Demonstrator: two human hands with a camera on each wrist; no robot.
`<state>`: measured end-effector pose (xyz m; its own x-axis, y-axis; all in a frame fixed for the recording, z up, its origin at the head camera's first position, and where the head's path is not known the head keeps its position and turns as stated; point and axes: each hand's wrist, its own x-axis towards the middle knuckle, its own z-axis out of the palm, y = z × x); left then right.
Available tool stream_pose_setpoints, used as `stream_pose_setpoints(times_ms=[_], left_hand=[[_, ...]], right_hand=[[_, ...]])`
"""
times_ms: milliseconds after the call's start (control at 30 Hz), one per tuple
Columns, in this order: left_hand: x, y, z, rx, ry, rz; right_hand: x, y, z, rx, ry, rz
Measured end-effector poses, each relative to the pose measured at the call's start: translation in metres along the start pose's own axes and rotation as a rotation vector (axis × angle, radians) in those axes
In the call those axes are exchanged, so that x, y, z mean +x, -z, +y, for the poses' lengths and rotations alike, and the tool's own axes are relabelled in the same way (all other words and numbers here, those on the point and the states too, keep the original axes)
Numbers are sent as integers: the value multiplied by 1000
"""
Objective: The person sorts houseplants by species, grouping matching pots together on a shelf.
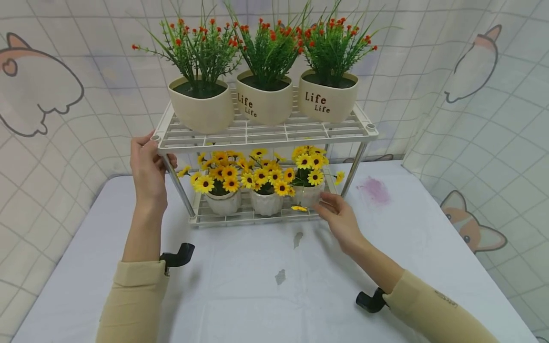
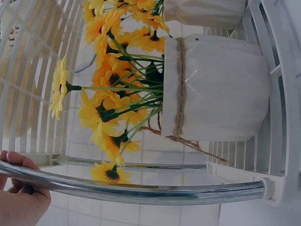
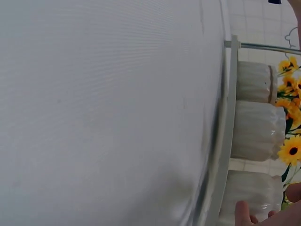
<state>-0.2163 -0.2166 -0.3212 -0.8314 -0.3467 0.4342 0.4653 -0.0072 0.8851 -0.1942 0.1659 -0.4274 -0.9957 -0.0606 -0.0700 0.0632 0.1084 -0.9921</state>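
A two-tier white rack [image 1: 266,138] with metal posts stands on the table. My left hand [image 1: 147,166] grips the rack's front left corner, its fingers curled behind the metal post [image 2: 141,190]. On the lower shelf stand three small white flowerpots with yellow artificial sunflowers. My right hand [image 1: 339,221] holds the rightmost white flowerpot [image 1: 306,194] by its right side; in the right wrist view a fingertip [image 3: 242,212] lies against the pot's wall. The left flowerpot [image 2: 216,89] has twine tied around it. The middle flowerpot [image 1: 267,202] stands between these two.
Three larger cream pots, among them the left cream pot [image 1: 201,112], hold red-flowered plants on the upper shelf. A white cloth [image 1: 240,295] covers the table, with a pink stain [image 1: 374,191] to the right. Behind hangs a checked curtain [image 1: 107,85].
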Motion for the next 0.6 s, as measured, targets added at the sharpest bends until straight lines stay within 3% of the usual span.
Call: stream_pose_setpoints(times_ms=[100,200,400,600], left_hand=[[-3,3,-5,-4,-19,-3],[-8,6,-11,53,-54,-21],[-12,17,-21,103,-109,-47],[-15,36,-27,316,-164,-43]], right_hand=[[-4,9,0,18,20,-21],[-5,20,-1,41,36,-24],[-2,51,-8,97,66,27],[4,83,-24,63,74,11]])
